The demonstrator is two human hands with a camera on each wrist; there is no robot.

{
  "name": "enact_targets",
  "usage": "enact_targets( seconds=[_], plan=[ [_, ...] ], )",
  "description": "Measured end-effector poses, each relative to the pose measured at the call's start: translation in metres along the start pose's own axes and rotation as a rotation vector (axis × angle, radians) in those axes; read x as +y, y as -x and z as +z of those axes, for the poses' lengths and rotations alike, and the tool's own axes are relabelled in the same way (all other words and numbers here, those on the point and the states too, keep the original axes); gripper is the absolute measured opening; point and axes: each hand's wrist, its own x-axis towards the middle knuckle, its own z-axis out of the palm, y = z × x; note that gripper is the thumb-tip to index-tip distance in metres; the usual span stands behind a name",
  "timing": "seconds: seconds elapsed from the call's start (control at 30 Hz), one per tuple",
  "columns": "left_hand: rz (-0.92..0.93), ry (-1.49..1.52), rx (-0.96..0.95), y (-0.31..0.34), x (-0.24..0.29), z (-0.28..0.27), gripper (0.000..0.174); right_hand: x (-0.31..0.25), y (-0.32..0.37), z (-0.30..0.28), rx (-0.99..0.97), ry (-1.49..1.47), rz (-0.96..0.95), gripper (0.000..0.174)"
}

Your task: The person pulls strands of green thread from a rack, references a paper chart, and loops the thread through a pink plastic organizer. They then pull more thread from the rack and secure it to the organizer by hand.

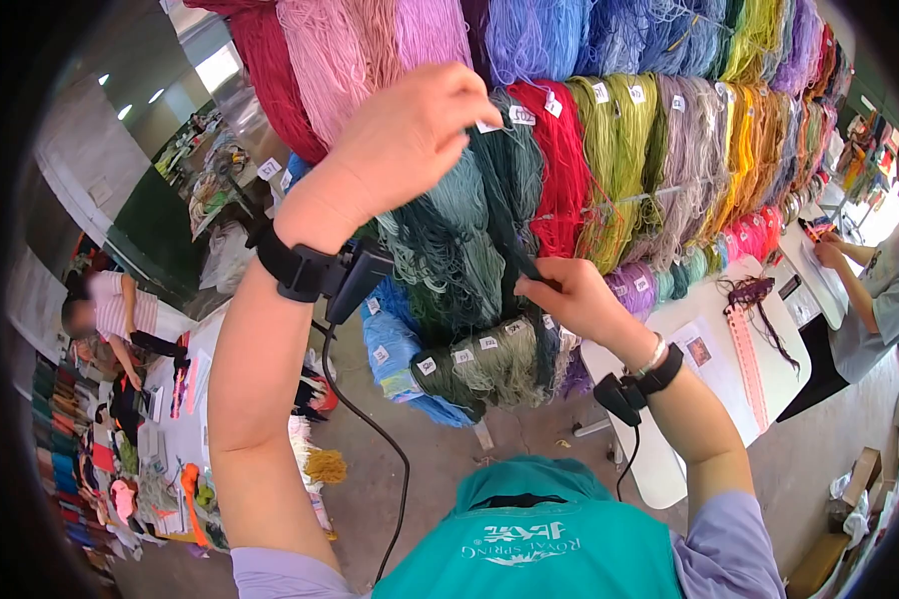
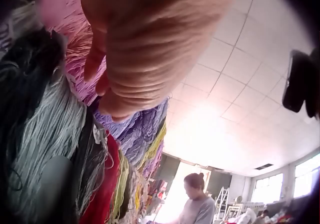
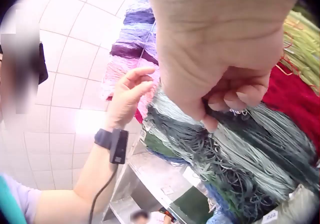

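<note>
In the head view, my right hand (image 1: 584, 299) pinches a strand of dark green yarn (image 1: 509, 210) that hangs from the rack. The right wrist view shows that hand's fingers curled over the dark skein. Higher up, my left hand (image 1: 405, 135) is raised in front of the skeins, its fingers loosely bent and close to a white paper tag (image 1: 521, 116). Seen from the right wrist, the left hand (image 3: 131, 93) has thumb and fingers apart with nothing between them. Grey-green skeins (image 1: 459, 200) hang beside the dark one, and a red skein (image 1: 561, 170) is on its other side.
Rows of tagged skeins fill the rack, with pink ones (image 1: 320, 70) above and olive ones (image 1: 614, 150) to the right. A white table (image 1: 689, 439) holds a paper and a pink card strip (image 1: 746, 369). Other people work at both sides. Camera cables hang from both wrists.
</note>
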Motion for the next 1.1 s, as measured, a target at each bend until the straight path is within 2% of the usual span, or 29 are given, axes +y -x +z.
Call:
enact_targets(
  seconds=[0.1,0.2,0.23,0.3,0.37,0.43,0.53,0.63,0.67,0.77,0.87,0.97,1.07,1.1],
  plan=[
    [0.034,0.014,-0.12,0.003,0.022,0.002,0.028,-0.025,0.019,-0.012,-0.006,-0.141,-0.04,0.034],
    [0.128,0.045,-0.166,0.007,0.023,0.012,0.021,-0.052,0.039,-0.026,-0.043,-0.207,-0.202,0.027],
    [0.068,0.121,-0.181,0.005,0.019,0.009,0.019,-0.058,0.043,-0.03,-0.047,-0.231,-0.256,0.025],
    [-0.05,0.272,-0.208,-0.001,0.004,-0.002,0.015,-0.058,0.044,-0.033,-0.012,-0.213,-0.215,0.023],
    [-0.305,0.46,-0.187,-0.006,-0.015,-0.019,0.014,-0.058,0.044,-0.036,0.021,-0.195,-0.176,0.02],
    [-0.307,0.676,-0.072,-0.015,-0.036,-0.022,0.016,-0.058,0.039,-0.037,0.046,-0.206,-0.07,0.02],
    [-0.48,0.541,-0.086,-0.028,-0.048,-0.01,0.014,-0.056,0.03,-0.036,0.073,-0.24,-0.045,0.02],
    [-0.009,-0.405,0.035,-0.035,-0.034,0.004,0.011,-0.068,0.031,-0.039,0.064,-0.228,-0.049,0.019],
    [0.013,-0.406,0.09,-0.036,-0.031,0.008,0.008,-0.069,0.033,-0.04,0.053,-0.248,-0.075,0.017],
    [-0.067,-0.305,-0.083,-0.034,-0.03,0.015,0.012,-0.072,0.041,-0.049,0.037,-0.326,-0.133,0.012],
    [-0.417,0.039,-0.337,-0.042,-0.025,-0.002,0.017,-0.079,0.045,-0.062,0.013,-0.425,-0.164,0.011],
    [-0.283,0.043,-0.247,-0.039,-0.037,0.005,0.023,-0.087,0.045,-0.071,0.026,-0.401,-0.223,0.011],
    [-0.328,0.152,-0.209,-0.037,-0.03,0.011,0.044,-0.092,0.04,-0.071,0.051,-0.414,-0.146,0.011],
    [-0.389,0.136,-0.32,-0.043,-0.027,0.013,0.054,-0.091,0.036,-0.07,0.05,-0.4,-0.123,0.011]
  ],
)
